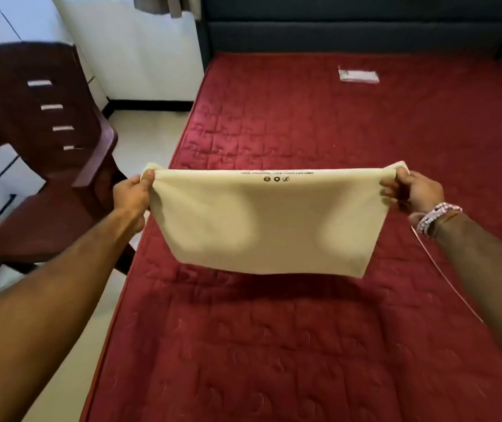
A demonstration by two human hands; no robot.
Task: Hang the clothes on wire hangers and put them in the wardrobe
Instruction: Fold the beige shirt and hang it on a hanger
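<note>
Garment [261,220] above mattress [304,345], chair [42,153] left, packet [358,75] behind

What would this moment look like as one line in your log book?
left hand: pinches top corner of cream garment | right hand: pinches other top corner | cream garment: held stretched above red mattress

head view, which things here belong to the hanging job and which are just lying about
Job: cream garment, pinched at its top corners by left hand and right hand; thin wire beside the right forearm, perhaps a hanger.
Lying about: brown chair, clear packet on the red mattress.
</note>
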